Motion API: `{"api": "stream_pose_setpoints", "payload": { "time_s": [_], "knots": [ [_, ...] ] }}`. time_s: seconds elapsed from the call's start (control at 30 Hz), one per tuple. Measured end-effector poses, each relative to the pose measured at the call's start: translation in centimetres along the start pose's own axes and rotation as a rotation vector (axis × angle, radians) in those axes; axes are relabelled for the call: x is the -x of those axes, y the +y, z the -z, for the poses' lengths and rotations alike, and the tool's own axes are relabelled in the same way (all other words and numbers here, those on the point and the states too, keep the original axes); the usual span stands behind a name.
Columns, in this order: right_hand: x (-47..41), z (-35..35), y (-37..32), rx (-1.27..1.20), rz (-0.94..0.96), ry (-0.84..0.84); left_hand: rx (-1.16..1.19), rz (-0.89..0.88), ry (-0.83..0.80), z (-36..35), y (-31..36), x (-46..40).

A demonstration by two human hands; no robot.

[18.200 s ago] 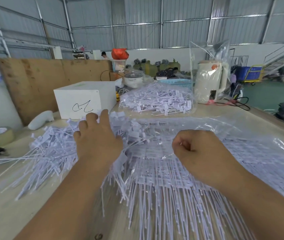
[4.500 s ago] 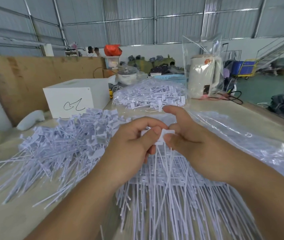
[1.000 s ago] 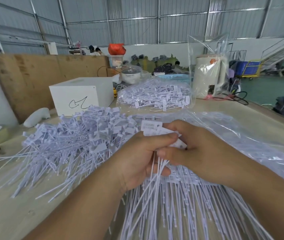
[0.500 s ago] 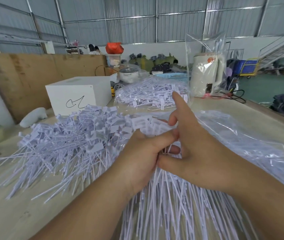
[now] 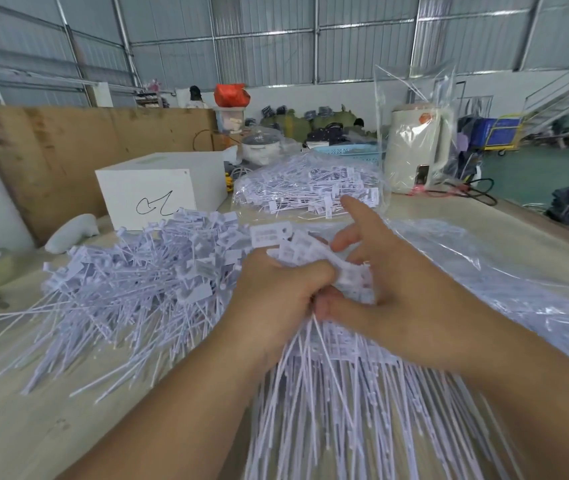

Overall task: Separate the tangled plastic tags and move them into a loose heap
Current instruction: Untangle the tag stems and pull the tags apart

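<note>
Bunching a clump of tangled tags (image 5: 314, 258) over the table (image 5: 33, 427), the left hand (image 5: 276, 299) grips it; the right hand (image 5: 390, 289), index now raised, seems to pinch too, likely starting separation toward the loose heap (image 5: 130, 282) just left

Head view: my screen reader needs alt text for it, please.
Left hand and right hand grip a bunch of white plastic tags over a wooden table. A loose heap of tags lies to the left.
</note>
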State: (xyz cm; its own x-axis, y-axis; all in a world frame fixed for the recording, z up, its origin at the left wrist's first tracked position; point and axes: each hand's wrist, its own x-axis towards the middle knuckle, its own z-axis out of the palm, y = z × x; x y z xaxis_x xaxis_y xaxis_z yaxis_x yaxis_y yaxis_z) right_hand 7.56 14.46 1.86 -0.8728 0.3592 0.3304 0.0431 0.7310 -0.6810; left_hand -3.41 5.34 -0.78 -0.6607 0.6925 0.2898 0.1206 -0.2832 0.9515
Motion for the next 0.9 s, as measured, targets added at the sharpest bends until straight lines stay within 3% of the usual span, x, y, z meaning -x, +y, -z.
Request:
{"api": "stream_pose_setpoints", "payload": {
  "time_s": [0.13, 0.4, 0.63, 0.8, 0.9],
  "knots": [
    [0.7, 1.9, 1.8, 0.094, -0.031, 0.023, 0.083, 0.002, 0.099, 1.5, 1.0, -0.7],
    [0.5, 1.3, 1.6, 0.163, 0.084, 0.001, 0.114, 0.043, -0.035, 0.9, 1.1, -0.2],
    [0.6, 1.9, 1.4, 0.108, -0.077, -0.091, 0.128, 0.024, -0.080, 0.4, 1.0, 0.0],
    [0.6, 0.9, 1.0, 0.023, 0.031, 0.105, 0.298, 0.061, -0.043, -0.1, 1.3, 0.3],
    [0.3, 1.2, 1.0, -0.158, -0.005, 0.375, 0.477, 0.164, -0.058, -0.2, 1.5, 0.2]
  ]
}}
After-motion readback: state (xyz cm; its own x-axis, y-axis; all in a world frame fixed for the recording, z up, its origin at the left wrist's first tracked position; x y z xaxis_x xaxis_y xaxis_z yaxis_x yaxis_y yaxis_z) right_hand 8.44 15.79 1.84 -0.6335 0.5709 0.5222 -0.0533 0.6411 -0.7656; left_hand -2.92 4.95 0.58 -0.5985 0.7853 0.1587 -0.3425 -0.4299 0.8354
